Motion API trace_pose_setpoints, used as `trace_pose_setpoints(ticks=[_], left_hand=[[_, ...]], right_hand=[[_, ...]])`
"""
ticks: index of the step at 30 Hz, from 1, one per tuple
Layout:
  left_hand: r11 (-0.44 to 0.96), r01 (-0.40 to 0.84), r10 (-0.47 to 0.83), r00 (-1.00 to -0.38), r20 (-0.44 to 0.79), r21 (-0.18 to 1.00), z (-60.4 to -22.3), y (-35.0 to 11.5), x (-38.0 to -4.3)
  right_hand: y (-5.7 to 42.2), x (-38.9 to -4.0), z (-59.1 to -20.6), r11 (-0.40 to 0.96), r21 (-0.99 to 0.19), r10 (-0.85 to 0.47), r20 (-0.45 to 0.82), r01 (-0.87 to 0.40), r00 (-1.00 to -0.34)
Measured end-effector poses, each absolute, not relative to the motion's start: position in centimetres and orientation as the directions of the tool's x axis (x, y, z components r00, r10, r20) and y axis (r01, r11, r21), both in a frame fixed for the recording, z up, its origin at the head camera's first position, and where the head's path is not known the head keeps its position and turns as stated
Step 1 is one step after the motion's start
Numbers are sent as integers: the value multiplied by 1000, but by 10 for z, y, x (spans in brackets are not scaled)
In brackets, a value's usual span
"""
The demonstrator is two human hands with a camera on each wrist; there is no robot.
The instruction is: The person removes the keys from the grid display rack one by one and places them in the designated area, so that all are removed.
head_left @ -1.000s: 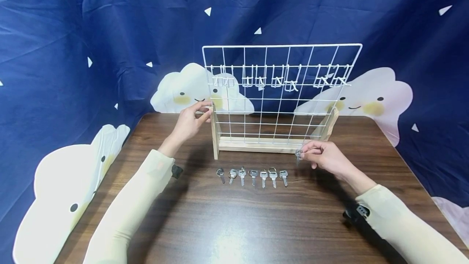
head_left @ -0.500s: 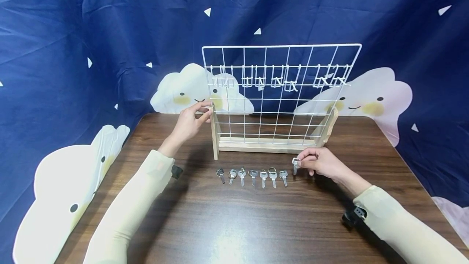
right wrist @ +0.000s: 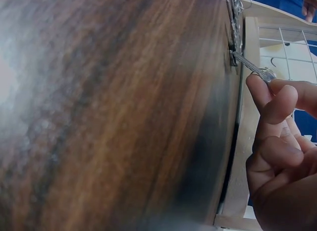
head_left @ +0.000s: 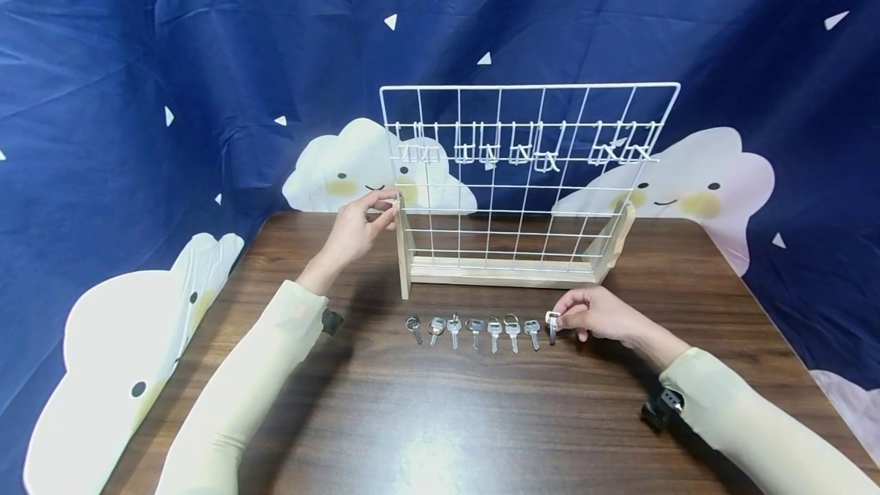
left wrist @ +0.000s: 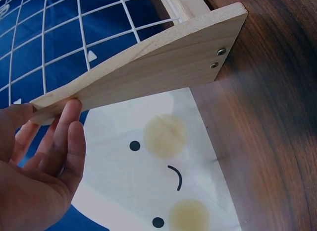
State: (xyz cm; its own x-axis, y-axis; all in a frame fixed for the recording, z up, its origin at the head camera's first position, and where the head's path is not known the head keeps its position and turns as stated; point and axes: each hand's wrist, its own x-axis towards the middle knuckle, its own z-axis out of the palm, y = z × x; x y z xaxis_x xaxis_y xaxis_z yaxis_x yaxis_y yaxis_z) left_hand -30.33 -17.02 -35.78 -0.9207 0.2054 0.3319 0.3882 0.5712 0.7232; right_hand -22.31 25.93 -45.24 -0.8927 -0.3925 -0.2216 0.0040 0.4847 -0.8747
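My left hand (head_left: 352, 232) holds the top end of the rack's left wooden side panel (head_left: 404, 258). In the left wrist view its thumb and fingers pinch that panel (left wrist: 153, 62). With thumb and fingertips my right hand (head_left: 596, 315) pinches a silver key (head_left: 553, 325) by its head, at the right end of a row of keys. The right wrist view has the key (right wrist: 251, 67) slanting down to the table. Several silver keys, some with rings, lie left of it, among them a key (head_left: 532, 333) close beside the held one.
The white wire grid (head_left: 509, 197) stands upright between two wooden sides behind the keys. Several white hooks (head_left: 519, 145) hang along its upper part. A blue curtain with clouds (head_left: 440, 14) closes off the back of the brown wooden table (head_left: 426, 418).
My right hand has moved down toward the front with its key, from beside the rack's base to the right end of the row. The left hand stays on the side panel.
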Motion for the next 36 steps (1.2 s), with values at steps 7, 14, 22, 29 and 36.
trace_pose_setpoints(ticks=[7,14,22,29,36], left_hand=[[579,390,205,-920,335,716,-357,-170,-303],[583,386,203,-921,332,715,-356,-169,-301],[584,389,205,-920,334,712,-356,-169,-301],[585,389,208,-920,332,711,-356,-170,-301],[598,388,203,-920,337,701,-357,-170,-302]], right_hand=[[259,-225,-459,508,-861,-410,-237,-4,-881],[259,-225,-460,522,-853,-401,-234,-11,-886],[259,-227,-462,561,-826,-389,-207,-52,-898],[259,-227,-463,621,-782,-356,-209,-63,-911],[259,-226,-462,627,-777,-349,-207,-64,-914]])
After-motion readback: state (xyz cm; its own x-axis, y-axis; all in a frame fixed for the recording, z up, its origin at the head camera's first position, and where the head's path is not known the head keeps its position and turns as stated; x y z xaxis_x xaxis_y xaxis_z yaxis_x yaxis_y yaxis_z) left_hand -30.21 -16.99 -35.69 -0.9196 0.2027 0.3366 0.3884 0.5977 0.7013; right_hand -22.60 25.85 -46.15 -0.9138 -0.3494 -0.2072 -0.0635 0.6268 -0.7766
